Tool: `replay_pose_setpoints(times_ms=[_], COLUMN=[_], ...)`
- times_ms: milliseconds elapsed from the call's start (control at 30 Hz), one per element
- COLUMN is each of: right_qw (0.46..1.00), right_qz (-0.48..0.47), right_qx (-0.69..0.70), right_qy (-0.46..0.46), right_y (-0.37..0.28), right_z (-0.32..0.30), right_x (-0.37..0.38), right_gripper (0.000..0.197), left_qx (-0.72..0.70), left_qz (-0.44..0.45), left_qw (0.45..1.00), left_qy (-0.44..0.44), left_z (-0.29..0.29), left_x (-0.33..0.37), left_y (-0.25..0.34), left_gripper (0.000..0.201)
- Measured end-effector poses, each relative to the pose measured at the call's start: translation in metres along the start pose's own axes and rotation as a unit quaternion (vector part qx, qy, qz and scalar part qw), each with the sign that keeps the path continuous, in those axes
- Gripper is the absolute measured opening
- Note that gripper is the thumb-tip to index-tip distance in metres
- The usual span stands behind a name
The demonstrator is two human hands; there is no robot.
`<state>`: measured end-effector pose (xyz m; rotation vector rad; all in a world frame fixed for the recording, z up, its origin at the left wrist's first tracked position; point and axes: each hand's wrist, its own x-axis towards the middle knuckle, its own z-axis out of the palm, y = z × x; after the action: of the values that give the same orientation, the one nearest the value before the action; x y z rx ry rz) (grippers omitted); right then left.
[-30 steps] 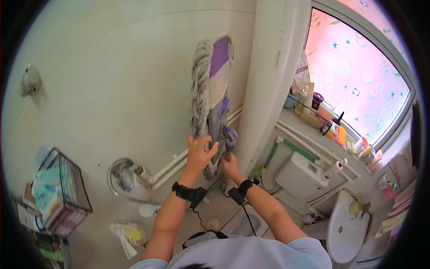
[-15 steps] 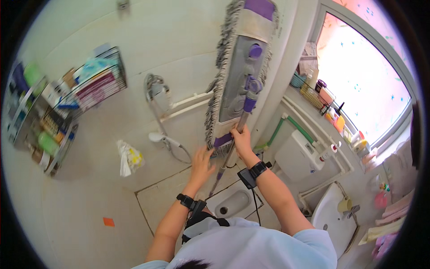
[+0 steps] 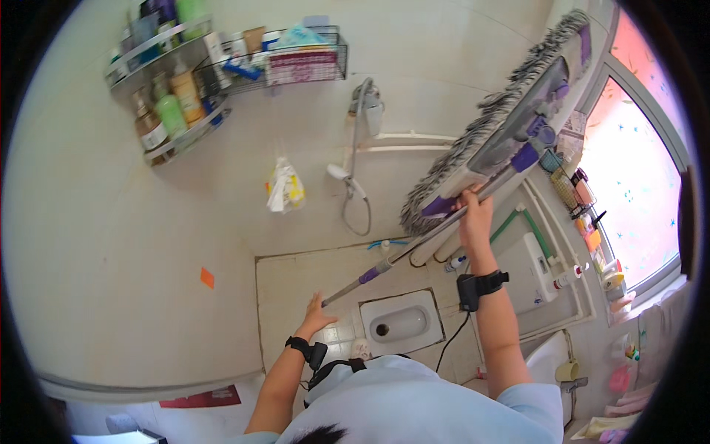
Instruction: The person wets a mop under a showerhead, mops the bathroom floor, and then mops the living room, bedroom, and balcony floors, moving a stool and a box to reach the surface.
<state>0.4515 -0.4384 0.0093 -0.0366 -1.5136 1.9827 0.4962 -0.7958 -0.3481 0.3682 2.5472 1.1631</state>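
Observation:
A flat mop (image 3: 510, 126) with a grey shaggy pad and purple ends is tilted up to the right, its head raised high. My right hand (image 3: 475, 214) is closed round its grey and purple pole (image 3: 399, 255), just below the mop head. From there the pole slants down to the left. Close to the pole's lower end is my left hand (image 3: 316, 320), its fingers stretched and thumb apart; whether it touches the pole I cannot tell. Both wrists wear black straps with small devices.
Below the pole, a squat toilet (image 3: 399, 323) is set in the tiled floor. A cistern (image 3: 518, 277) and window ledge lie right, a sink (image 3: 543, 362) lower right. Wall shelves with bottles (image 3: 170, 111), a wire basket (image 3: 307, 63), a shower head (image 3: 338, 172) and a hanging bag (image 3: 285, 189) occupy the walls.
The mop has swung from nearly upright to a slant, its head moving right. My right hand has gone right and up with it; my left has moved lower. The view has also turned.

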Motion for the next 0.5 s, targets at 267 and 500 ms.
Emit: replay_pose_setpoints(times_ms=[267, 500], right_qw=[0.997, 0.992], right_qz=[0.047, 0.078], right_qx=[0.054, 0.074], right_qy=[0.037, 0.062], right_y=[-0.049, -0.037], right_z=[0.034, 0.039], right_x=[-0.051, -0.087], right_gripper=[0.018, 0.017], left_qx=[0.062, 0.051], left_qz=[-0.105, -0.170], left_qw=[0.983, 0.983], left_qy=[0.140, 0.052], left_z=[-0.036, -0.051], left_x=[-0.125, -0.212], left_y=[-0.051, -0.075], left_gripper=[0.115, 0.030])
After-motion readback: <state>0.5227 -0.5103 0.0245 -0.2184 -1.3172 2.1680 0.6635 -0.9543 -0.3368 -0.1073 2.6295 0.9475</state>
